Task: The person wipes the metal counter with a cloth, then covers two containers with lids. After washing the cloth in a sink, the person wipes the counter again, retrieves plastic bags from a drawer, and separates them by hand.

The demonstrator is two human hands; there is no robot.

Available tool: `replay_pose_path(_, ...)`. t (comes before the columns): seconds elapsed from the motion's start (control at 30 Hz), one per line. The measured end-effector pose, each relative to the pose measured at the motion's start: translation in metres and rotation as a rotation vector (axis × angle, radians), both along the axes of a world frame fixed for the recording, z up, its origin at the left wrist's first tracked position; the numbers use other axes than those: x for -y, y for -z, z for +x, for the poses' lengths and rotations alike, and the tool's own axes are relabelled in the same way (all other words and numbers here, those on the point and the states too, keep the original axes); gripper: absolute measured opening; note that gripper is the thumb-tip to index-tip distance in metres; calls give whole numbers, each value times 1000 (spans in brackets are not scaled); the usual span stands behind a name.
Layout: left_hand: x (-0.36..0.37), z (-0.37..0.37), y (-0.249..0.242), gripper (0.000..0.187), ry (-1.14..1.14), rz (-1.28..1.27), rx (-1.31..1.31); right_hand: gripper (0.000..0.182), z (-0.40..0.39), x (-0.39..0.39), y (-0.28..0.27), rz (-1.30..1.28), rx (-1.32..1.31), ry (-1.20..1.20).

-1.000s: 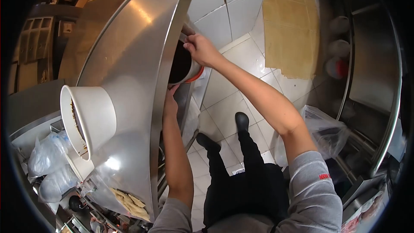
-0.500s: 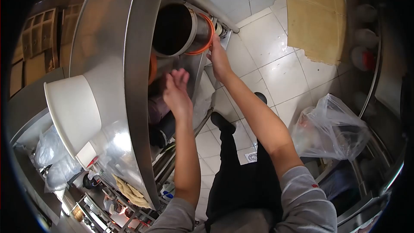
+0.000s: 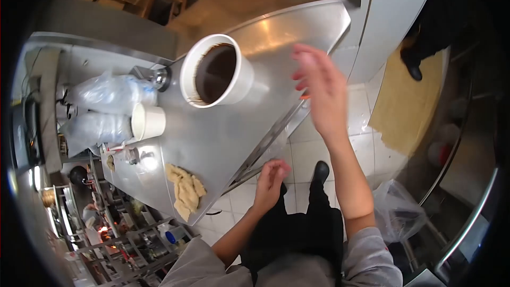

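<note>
My right hand (image 3: 323,93) is raised by the right edge of the steel counter (image 3: 207,138), its fingers stretched out, slightly blurred and holding nothing. Lower down, my left hand (image 3: 271,183) is in front of my body, beside the counter's front edge. Its fingers are loosely bent, with nothing visible in them. On the counter stands a large white tub (image 3: 243,82) of dark brown liquid, to the left of my right hand and apart from it. A small bit of orange rim (image 3: 304,96) shows under the counter edge, just below my right hand.
A white cup (image 3: 149,121), clear plastic bags (image 3: 109,93) and a crumpled tan cloth (image 3: 185,190) lie left on the counter. At right are a plastic bag (image 3: 396,210) and cardboard (image 3: 409,106) on the tiled floor. Another person's dark shoe (image 3: 411,64) stands on the cardboard.
The view has swung up from the under-counter shelf to the countertop. My right hand has left the orange-rimmed container, and my left hand has drawn back out from the shelf.
</note>
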State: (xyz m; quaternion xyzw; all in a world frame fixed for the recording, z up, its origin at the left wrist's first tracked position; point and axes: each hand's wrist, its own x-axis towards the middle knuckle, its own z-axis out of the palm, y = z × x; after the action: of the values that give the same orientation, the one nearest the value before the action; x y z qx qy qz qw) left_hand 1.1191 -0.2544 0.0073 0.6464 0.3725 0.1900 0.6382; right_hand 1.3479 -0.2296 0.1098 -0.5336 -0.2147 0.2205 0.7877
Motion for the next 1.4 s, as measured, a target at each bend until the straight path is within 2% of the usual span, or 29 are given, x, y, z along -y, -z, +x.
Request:
replay_pose_path(0.07, -1, -10, -45, 23, -29, 25, 134, 47, -5, -35, -16, -246, 254, -127)
replay_pose_path(0.1, -12, -14, -65, 24, -68, 95, 168, 47, -6, -43, -25, -237, 269, -130)
replay_pose_path(0.17, -37, -16, -99, 27, -185, 223, 145, 52, -7, -55, -38, -477, 184, -428)
replay_pose_path(0.27, -84, -17, -122, 29, -320, 348, 79, 54, -23, -69, -34, -414, 128, -417)
replay_pose_path(0.33, -110, -26, -126, 38, -363, 326, 88, 56, -24, -78, -36, -449, 15, -464)
replay_pose_path(0.43, -154, -19, -124, 39, -376, 231, 143, 55, -12, -70, -40, -503, 4, -375)
replay_pose_path(0.5, -150, -16, -143, 39, -328, 288, 134, 44, 3, -44, -36, -290, -34, -114)
replay_pose_path(0.53, -146, -9, -153, 39, -308, 354, 143, 44, 13, -28, -20, -300, -51, -69)
replay_pose_path(0.6, -108, -12, -165, 39, -244, 358, 143, 36, 19, 6, 35, -126, -168, 310)
replay_pose_path(0.63, -90, -20, -152, 39, -154, 283, 165, 31, 16, 12, 76, -116, -202, 379)
replay_pose_path(0.67, -69, -28, -137, 39, -66, 204, 179, 30, 10, 13, 121, -263, -195, 325)
replay_pose_path(0.7, -49, -35, -117, 39, 58, 66, 155, 30, -1, 7, 159, -407, -144, 209)
replay_pose_path(0.73, -33, -36, -94, 38, 173, -73, 134, 29, -19, 1, 165, -496, -210, 78)
replay_pose_path(0.77, -23, -31, -71, 38, 196, -96, 109, 28, -37, -15, 200, -402, -57, 62)
replay_pose_path(0.8, -14, -27, -49, 38, 239, -137, 16, 25, -50, -28, 192, -492, -132, -29)
replay_pose_path(0.83, -11, -26, -29, 38, 277, -175, -78, 23, -65, -46, 201, -375, 75, 144)
replay_pose_path(0.87, -14, -30, -8, 38, 280, -188, -103, 25, -68, -61, 204, -339, 174, 115)
replay_pose_path(0.9, -23, -29, 15, 38, 162, -167, -129, 30, -77, -69, 206, -295, 171, 115)
replay_pose_path(0.93, -32, -26, 34, 38, 46, -140, -151, 37, -76, -90, 228, -223, 709, 265)
replay_pose_path(0.97, -38, -23, 42, 39, -14, -116, -156, 45, -80, -99, 224, -72, 397, 243)
replay_pose_path(1.0, -44, -22, 49, 39, -15, -118, -178, 53, -84, -122, 243, -147, 399, 134)
replay_pose_path(1.03, -51, -21, 54, 39, -62, -98, -129, 58, -82, -131, 239, -216, 327, 7)
replay_pose_path(1.13, -60, -24, 64, 40, -112, -78, -63, 57, -82, -152, 238, -399, 744, 190)
replay_pose_path(1.17, -61, -26, 66, 40, -122, -75, -81, 57, -79, -155, 236, -406, 725, 185)
replay_pose_path(1.23, -66, -30, 72, 41, -130, -76, -104, 52, -73, -163, 239, -294, 458, 62)
replay_pose_path(1.27, -69, -33, 76, 41, -136, -72, -87, 52, -75, -169, 242, -299, 449, 59)
replay_pose_path(1.33, -72, -38, 80, 42, -142, -71, -73, 37, -79, -180, 245, -293, 582, 241)
replay_pose_path(1.37, -73, -38, 80, 40, -155, -63, -83, 23, -68, -158, 232, -319, 835, 289)
replay_pose_path(1.4, -75, -39, 80, 39, -166, -56, -91, 23, -66, -152, 225, -320, 836, 288)
